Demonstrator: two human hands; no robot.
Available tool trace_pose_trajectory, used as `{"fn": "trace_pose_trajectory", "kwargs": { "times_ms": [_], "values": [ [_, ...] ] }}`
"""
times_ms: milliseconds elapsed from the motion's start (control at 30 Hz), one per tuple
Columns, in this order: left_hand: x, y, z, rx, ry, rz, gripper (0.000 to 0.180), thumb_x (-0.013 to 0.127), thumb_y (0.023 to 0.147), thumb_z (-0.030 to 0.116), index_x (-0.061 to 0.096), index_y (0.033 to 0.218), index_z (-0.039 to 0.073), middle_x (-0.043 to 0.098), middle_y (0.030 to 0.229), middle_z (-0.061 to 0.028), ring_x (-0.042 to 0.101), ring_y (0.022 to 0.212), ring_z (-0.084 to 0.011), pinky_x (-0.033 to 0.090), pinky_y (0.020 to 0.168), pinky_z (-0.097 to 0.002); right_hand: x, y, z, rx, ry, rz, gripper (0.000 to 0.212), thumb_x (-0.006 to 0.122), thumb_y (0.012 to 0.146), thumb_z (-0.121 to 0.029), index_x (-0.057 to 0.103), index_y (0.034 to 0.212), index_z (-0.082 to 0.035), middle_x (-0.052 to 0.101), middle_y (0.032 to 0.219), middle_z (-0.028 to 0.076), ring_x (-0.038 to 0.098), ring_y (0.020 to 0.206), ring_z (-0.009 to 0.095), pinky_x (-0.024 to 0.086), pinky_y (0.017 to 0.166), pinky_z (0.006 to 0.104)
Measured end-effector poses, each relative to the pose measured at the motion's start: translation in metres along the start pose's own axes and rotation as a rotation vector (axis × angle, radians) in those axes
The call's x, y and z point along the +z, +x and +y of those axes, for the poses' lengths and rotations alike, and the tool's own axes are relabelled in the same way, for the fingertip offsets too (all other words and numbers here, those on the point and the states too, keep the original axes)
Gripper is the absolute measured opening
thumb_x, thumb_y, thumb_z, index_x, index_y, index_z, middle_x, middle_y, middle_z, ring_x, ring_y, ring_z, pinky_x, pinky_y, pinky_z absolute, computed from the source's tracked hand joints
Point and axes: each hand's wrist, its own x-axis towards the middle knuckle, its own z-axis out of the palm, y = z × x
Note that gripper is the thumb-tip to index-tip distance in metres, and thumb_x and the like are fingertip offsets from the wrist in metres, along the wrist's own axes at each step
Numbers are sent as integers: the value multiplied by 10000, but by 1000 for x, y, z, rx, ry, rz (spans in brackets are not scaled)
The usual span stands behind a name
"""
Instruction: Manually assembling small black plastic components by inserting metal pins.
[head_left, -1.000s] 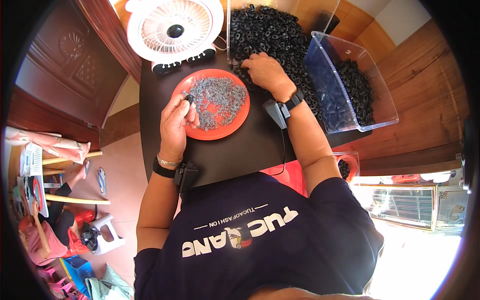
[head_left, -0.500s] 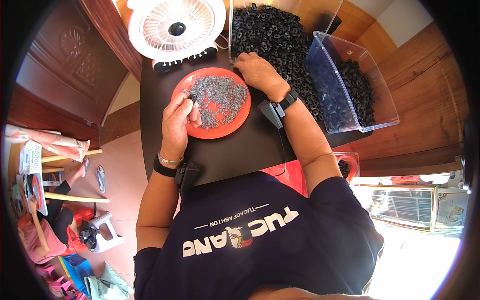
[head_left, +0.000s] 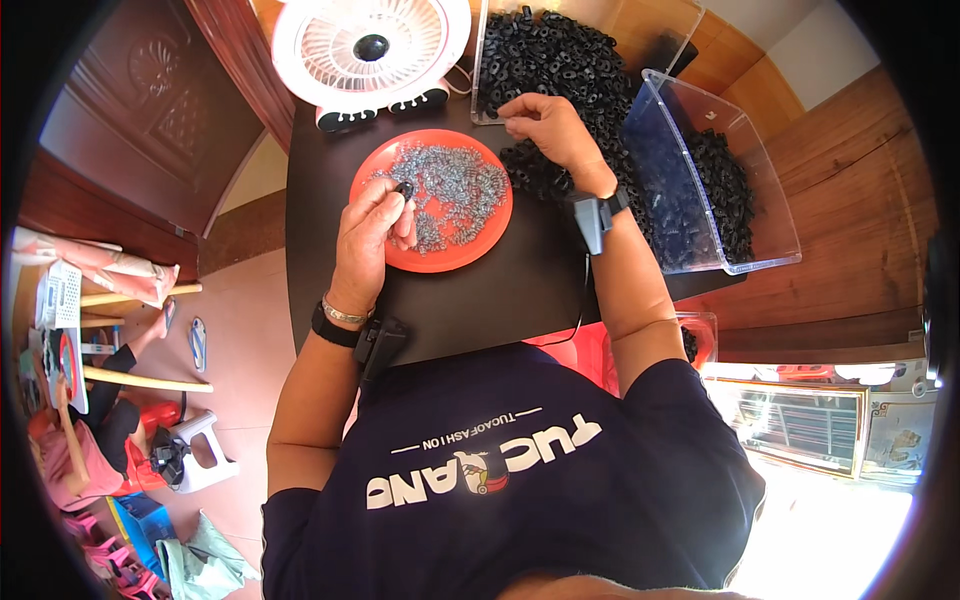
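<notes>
My left hand (head_left: 372,228) pinches a small black plastic part (head_left: 404,190) between thumb and fingertips, over the left rim of an orange-red plate (head_left: 437,261). Small silvery pieces that look like springs (head_left: 465,185) are spread across the plate. To the upper right, my right hand (head_left: 553,128) has thumb and forefinger closed together; anything between them is too small to make out. Beneath and beyond it lies a heap of black plastic parts (head_left: 560,60), spilling from a clear bin (head_left: 483,60) onto the dark table (head_left: 450,310).
A white fan (head_left: 370,48) stands behind the plate. At the right, a clear bin (head_left: 690,165) holds more black parts. A cable hangs from the device on my right wrist (head_left: 590,220). A seated person (head_left: 75,460) is at far left, near a white stool (head_left: 205,450).
My right hand has moved right, away from the clear bin's near corner, and its wrist has turned. My left hand keeps its hold on the black part, nearly still.
</notes>
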Motion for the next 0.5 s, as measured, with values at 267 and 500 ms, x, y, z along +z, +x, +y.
{"fn": "trace_pose_trajectory", "kwargs": {
  "times_ms": [267, 500],
  "values": [
    [2, -1, 1, -15, -59, -135, 223, 446, 950, 248, 515, 917, 38, 563, 786, -58, 546, 679, -129, 411, 615, -237, 65, -36, -61, -89, 745, -339, 155, 669, 855, -86, 651, 984, -3, 656, 820, 40, 613, 725, 103, 519, 691, 247],
    [-7, 5, -3, 26, -330, -152, 226, 437, 944, 252, 515, 900, 45, 602, 820, -114, 573, 714, -166, 430, 635, -258, 89, -49, -72, -214, 771, -468, 92, 578, 902, -30, 613, 980, 2, 650, 837, 75, 637, 741, 159, 537, 719, 313]
  ]
}}
